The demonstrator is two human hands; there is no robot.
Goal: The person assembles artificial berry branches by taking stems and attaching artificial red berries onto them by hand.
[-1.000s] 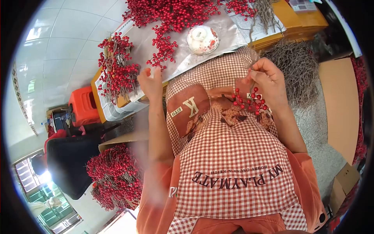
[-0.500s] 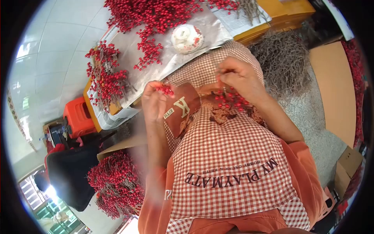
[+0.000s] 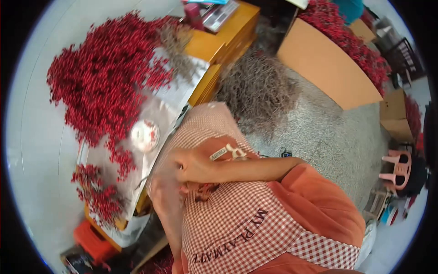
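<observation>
My right hand (image 3: 189, 165) lies over the red-and-white checked apron (image 3: 237, 214) on my lap, its fingers curled inward. What it holds is hidden. My left hand (image 3: 159, 194) is a motion blur just below and left of the right hand, close to it, by the table edge. No berry sprig shows clearly between the hands. A big heap of red berry sprigs (image 3: 105, 73) covers the table at upper left. A small patterned bowl (image 3: 145, 135) stands near the heap's lower edge, a little above my hands.
A smaller bunch of berry sprigs (image 3: 96, 194) lies at the table's near end, with an orange stool (image 3: 91, 242) below it. A pile of brown twigs (image 3: 260, 91) sits on the floor beside a cardboard sheet (image 3: 328, 68). A pink plastic chair (image 3: 399, 169) stands far right.
The view has swung sharply to the right and tilted. My hands have come together low over the apron, and the berry sprigs they held are no longer visible.
</observation>
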